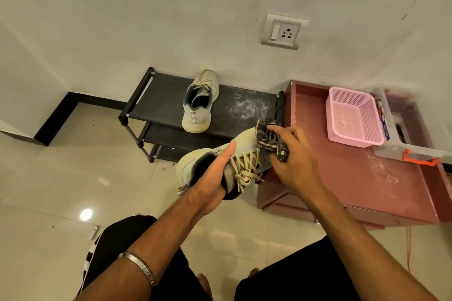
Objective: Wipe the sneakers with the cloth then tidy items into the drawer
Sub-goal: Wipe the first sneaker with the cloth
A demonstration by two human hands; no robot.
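Observation:
My left hand grips a pale cream sneaker at its collar, fingers inside the opening, holding it in the air with the toe pointing away. My right hand presses a dark patterned cloth against the sneaker's toe and upper. The matching sneaker stands upright on the top shelf of a black shoe rack, toe towards the wall. A reddish-brown drawer unit stands to the right of the rack; no open drawer is visible.
A pink mesh basket sits on the unit's dusty top, beside a clear plastic box with an orange latch. White dust marks the rack's right end. A wall socket is above. Glossy tiled floor lies to the left; my knees are below.

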